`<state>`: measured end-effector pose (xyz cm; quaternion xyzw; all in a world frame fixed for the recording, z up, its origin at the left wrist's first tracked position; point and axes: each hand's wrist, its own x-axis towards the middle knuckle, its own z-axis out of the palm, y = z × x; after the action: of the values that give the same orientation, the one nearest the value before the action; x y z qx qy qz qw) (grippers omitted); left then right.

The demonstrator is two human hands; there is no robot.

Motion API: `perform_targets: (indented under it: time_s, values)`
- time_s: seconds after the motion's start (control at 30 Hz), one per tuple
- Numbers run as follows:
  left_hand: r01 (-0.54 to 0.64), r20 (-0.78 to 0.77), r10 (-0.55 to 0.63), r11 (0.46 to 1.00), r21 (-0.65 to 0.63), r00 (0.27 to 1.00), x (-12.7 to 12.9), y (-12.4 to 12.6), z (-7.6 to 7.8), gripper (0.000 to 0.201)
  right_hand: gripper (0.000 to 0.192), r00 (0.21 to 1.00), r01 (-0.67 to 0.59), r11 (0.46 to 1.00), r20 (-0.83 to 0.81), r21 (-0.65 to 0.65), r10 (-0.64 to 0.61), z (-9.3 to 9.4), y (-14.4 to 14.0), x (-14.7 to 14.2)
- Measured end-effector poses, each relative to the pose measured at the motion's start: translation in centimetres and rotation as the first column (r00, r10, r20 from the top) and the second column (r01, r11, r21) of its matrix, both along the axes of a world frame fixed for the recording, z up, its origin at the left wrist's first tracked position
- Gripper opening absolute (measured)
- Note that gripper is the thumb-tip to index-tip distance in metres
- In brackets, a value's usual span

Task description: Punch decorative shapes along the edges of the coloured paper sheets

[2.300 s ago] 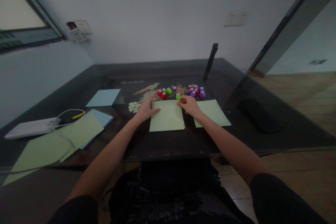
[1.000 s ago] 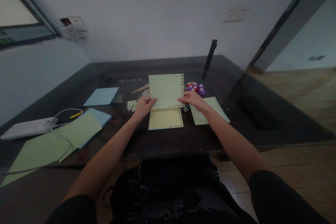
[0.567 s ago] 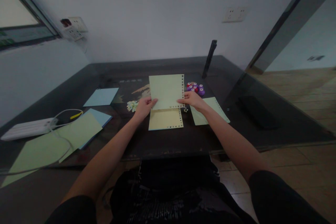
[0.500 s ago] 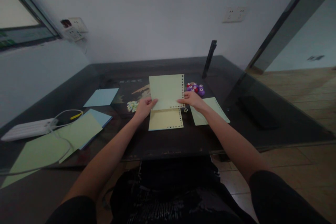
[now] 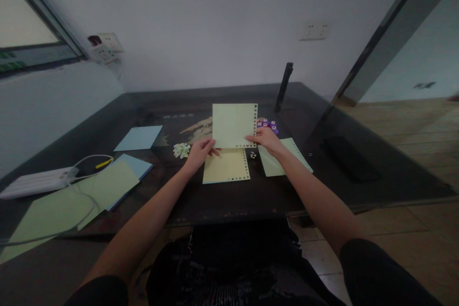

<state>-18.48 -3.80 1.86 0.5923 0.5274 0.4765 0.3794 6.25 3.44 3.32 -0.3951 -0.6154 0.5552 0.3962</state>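
Note:
A pale green sheet of paper point(image 5: 234, 125) with small punched shapes along its right and lower edges is held up over the dark table. At its lower left corner my left hand point(image 5: 199, 153) has its thumb on the paper's edge, fingers behind. My right hand point(image 5: 267, 139) pinches the lower right edge. Beneath lies a yellowish sheet point(image 5: 225, 166) with punched shapes along its right and lower edges, a bluish edge showing under it. Tiny paper cutouts point(image 5: 181, 150) form a pile beside my left hand, and a few more point(image 5: 253, 155) lie near my right wrist.
Purple and red craft punches point(image 5: 272, 126) stand behind my right hand. Another punched green sheet point(image 5: 287, 165) lies under my right forearm. On the left are a blue sheet point(image 5: 139, 138), green sheets point(image 5: 59, 205) and a white power strip point(image 5: 39, 181). A black upright object point(image 5: 284, 87) stands at the back.
The held sheet has shifted to the right and now stands clear of the yellowish sheet's left part. My left hand has moved slightly right with it, its grip now at the corner.

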Motion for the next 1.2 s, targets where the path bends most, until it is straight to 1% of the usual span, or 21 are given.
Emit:
perform_targets:
  time_s: [0.07,0.17,0.27,0.37,0.47,0.6,0.7,0.8,0.87,0.93,1.03,1.13,1.2]
  values:
    - [0.022,0.01,-0.022,1.0,-0.014,1.0,0.0,0.1,0.0,0.037,0.029,0.994,0.097,0.995,-0.043,0.0,-0.097,0.5,0.4,0.5]
    - [0.037,-0.031,-0.037,0.999,-0.023,0.999,-0.1,0.2,-0.5,0.036,0.034,0.959,0.254,0.967,-0.13,0.009,-0.251,1.1,0.8,1.4]
    - [0.053,-0.114,-0.052,0.999,0.006,0.992,-0.2,0.1,-1.1,0.032,0.037,0.922,0.346,0.938,-0.193,0.019,-0.336,1.6,0.8,2.2]
    - [0.056,-0.211,-0.041,0.996,0.066,0.977,-0.1,0.0,-1.4,0.027,0.039,0.907,0.373,0.927,-0.221,0.033,-0.357,2.1,0.5,3.0]
    - [0.063,-0.272,-0.029,0.991,0.116,0.962,0.0,0.1,-1.1,0.023,0.038,0.898,0.389,0.92,-0.242,0.042,-0.369,2.5,0.0,3.8]
    - [0.05,-0.342,0.011,0.985,0.167,0.94,-0.1,1.3,-0.6,0.02,0.035,0.887,0.389,0.92,-0.282,0.032,-0.365,2.2,-0.6,4.6]
    - [-0.004,-0.364,0.08,0.979,0.204,0.928,-0.3,2.8,-0.7,0.017,0.033,0.873,0.406,0.914,-0.293,-0.004,-0.389,1.4,-0.9,4.9]
    - [-0.109,-0.331,0.186,0.965,0.238,0.925,-0.4,4.6,-0.8,0.014,0.033,0.87,0.406,0.914,-0.296,-0.021,-0.393,0.8,-1.0,4.9]
    - [-0.163,-0.32,0.246,0.951,0.264,0.915,-0.2,6.0,-0.7,0.014,0.034,0.869,0.404,0.914,-0.302,-0.021,-0.391,0.7,-1.0,4.9]
    - [-0.18,-0.355,0.281,0.939,0.292,0.891,0.2,7.4,-0.5,0.015,0.034,0.864,0.41,0.912,-0.31,-0.021,-0.396,0.9,-1.0,4.8]
    - [-0.193,-0.46,0.33,0.928,0.319,0.824,0.8,9.5,-0.1,0.018,0.035,0.861,0.414,0.91,-0.312,-0.026,-0.401,1.1,-1.1,4.8]
    - [-0.206,-0.58,0.313,0.948,0.244,0.752,1.7,10.9,0.4,0.024,0.036,0.863,0.419,0.908,-0.3,-0.029,-0.407,1.1,-1.1,4.7]
    - [-0.212,-0.696,0.256,0.966,0.151,0.671,2.5,11.3,0.7,0.033,0.038,0.865,0.422,0.906,-0.29,-0.025,-0.41,1.0,-1.1,4.7]
